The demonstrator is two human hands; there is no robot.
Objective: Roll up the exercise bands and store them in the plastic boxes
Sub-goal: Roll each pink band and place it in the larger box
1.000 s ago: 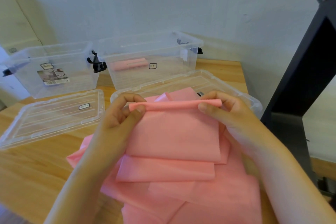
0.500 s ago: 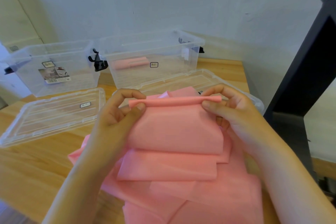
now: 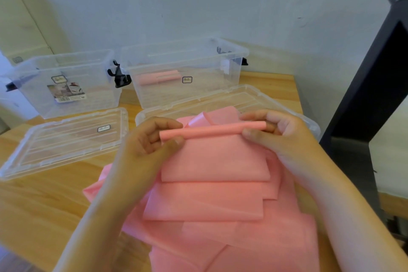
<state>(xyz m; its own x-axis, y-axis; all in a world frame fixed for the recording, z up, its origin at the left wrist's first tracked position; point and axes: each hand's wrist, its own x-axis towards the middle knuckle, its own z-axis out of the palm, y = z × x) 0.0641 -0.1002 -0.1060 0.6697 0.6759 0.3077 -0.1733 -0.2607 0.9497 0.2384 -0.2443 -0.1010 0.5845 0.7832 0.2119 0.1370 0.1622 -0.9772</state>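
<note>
Left hand (image 3: 152, 139) and right hand (image 3: 280, 132) pinch the pink band's (image 3: 214, 159) rolled edge, its long axis running left-right.

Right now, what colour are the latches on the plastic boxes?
Black latches on the plastic boxes; the head view shows them best.

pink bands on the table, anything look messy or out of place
Only the loose pink bands: they lie in a crooked, overlapping heap that covers the near edge of the right lid. The roll pinched between the left hand and right hand looks straight and even. Nothing looks torn or spilled.
</note>
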